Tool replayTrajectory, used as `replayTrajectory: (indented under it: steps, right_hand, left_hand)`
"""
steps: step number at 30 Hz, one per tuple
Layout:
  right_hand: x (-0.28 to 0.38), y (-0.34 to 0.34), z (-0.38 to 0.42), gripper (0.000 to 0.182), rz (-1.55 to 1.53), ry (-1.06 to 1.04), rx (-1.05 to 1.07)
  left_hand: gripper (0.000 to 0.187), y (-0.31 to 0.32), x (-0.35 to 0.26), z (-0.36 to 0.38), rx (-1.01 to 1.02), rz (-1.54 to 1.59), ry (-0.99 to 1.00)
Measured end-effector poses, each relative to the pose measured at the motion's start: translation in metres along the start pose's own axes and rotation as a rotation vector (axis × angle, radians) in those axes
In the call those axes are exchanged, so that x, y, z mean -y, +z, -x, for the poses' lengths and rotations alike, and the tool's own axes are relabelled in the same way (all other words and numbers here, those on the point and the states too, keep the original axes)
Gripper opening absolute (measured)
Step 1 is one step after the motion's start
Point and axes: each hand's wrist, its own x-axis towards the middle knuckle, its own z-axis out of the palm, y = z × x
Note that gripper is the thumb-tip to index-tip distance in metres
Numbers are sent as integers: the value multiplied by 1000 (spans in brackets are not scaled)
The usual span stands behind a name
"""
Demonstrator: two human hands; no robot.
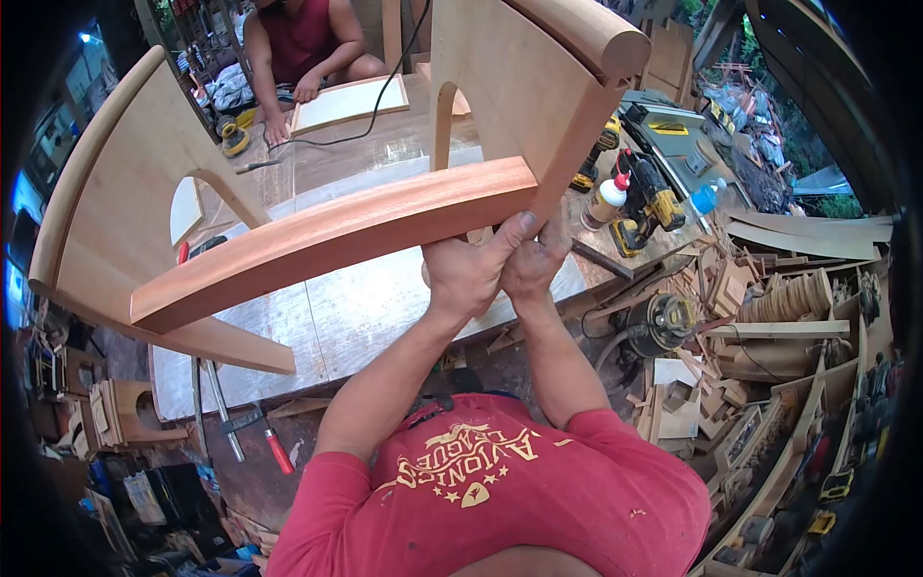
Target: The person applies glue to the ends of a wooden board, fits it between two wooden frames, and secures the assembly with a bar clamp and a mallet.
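Note:
A curved reddish wooden rail [336, 231] spans two pale wooden side panels, the left panel [125, 202] and the right panel [510, 87], on the workbench. Near the rail's right end, my left hand [466, 274] and my right hand [534, 260] are close together at the joint with the right panel. The thumb of my left hand presses up against the rail's lower edge. My right hand is wrapped at the lower part of the right panel. Part of the fingers of both hands is hidden behind the wood.
Across the bench [317, 337], another person [303, 48] works at a framed white panel [351, 103]. A glue bottle [606, 202] and yellow drills [663, 207] stand at right. A red-handled clamp [279, 452] hangs at the near edge. Wood scraps and a vacuum [663, 322] lie right.

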Motion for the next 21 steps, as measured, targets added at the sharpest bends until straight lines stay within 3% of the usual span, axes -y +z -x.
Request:
replayTrajectory:
  steps: [5, 9, 14, 21]
  right_hand:
    - [-4, 0, 3, 26, -4, 13, 17]
    - [-17, 5, 14, 24, -191, 172, 6]
    - [-12, 0, 9, 25, 0, 25, 36]
    - [-10, 2, 14, 28, 7, 44, 27]
  left_hand:
    - [42, -1, 15, 0, 85, -44, -29]
    - [44, 2, 20, -3, 150, -170, 8]
    - [45, 0, 20, -3, 160, -110, -37]
    - [43, -3, 19, -2, 132, -37, -7]
